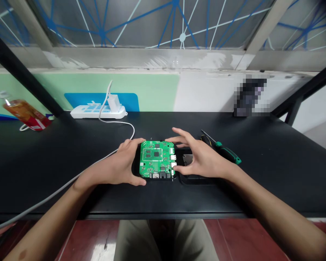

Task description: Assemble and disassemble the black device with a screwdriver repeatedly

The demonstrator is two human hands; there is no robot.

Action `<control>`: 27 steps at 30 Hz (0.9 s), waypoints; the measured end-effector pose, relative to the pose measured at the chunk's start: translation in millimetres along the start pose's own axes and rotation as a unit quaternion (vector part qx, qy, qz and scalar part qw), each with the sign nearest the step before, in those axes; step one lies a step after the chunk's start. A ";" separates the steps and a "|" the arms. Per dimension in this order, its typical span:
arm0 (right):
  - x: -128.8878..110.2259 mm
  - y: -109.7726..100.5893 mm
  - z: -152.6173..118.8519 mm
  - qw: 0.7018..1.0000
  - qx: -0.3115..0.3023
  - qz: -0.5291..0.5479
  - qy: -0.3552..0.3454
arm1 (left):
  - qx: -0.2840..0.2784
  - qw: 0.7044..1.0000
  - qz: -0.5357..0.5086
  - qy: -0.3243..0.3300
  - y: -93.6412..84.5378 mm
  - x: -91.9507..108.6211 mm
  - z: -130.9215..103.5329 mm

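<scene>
A green circuit board (pixel 152 165) with chips and metal ports lies face up in a shallow black case (pixel 136 161) at the middle of the desk. My left hand (pixel 122 163) grips the case from the left, thumb at the near corner and fingers at the far one. From the right, my right hand (pixel 199 156) has its thumb at the ports on the board's right edge and a fingertip at the far right corner. Under that hand lies a black cover (pixel 197 180) with a metal plate (pixel 188 158) in it, partly hidden.
A screwdriver with a green handle (pixel 229 153) rests right of my right hand. A white cable (pixel 65 186) runs from a power strip (pixel 97 112) past my left arm. A drink pouch (pixel 27 113) stands at the back left, a blurred dark object (pixel 248 97) at the back right.
</scene>
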State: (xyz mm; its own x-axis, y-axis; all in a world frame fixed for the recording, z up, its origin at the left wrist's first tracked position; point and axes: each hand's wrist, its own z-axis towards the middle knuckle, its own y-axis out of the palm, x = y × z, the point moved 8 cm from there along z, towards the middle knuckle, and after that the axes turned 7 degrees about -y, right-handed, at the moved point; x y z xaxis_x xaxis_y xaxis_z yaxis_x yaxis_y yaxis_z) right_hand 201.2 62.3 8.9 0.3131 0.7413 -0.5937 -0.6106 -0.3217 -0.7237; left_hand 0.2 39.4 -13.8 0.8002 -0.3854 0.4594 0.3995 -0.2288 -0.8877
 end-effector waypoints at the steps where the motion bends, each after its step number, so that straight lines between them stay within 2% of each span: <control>1: 0.0 0.1 0.0 1.000 -0.002 -0.003 0.000 | -0.001 1.000 -0.001 0.001 0.3 0.1 0.0; 13: -1.2 2.0 0.1 0.999 -0.031 -0.007 0.005 | -0.017 1.000 0.013 -0.015 1.3 4.7 1.3; 21: 3.7 6.2 -2.8 0.997 -0.064 -0.027 0.030 | -0.007 0.999 0.034 0.023 -1.0 11.1 1.6; 27: 1.4 5.6 -2.9 0.995 -0.078 -0.054 0.041 | -0.011 0.999 0.035 0.020 -2.8 13.9 2.3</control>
State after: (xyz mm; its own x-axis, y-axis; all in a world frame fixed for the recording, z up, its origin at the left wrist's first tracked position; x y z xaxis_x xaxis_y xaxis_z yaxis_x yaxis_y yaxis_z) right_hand 200.3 59.9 3.0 0.4320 0.7283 -0.5320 -0.4520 -0.3356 -0.8265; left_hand 11.2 36.7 -5.1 0.8070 -0.4360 0.3983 0.3333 -0.2204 -0.9167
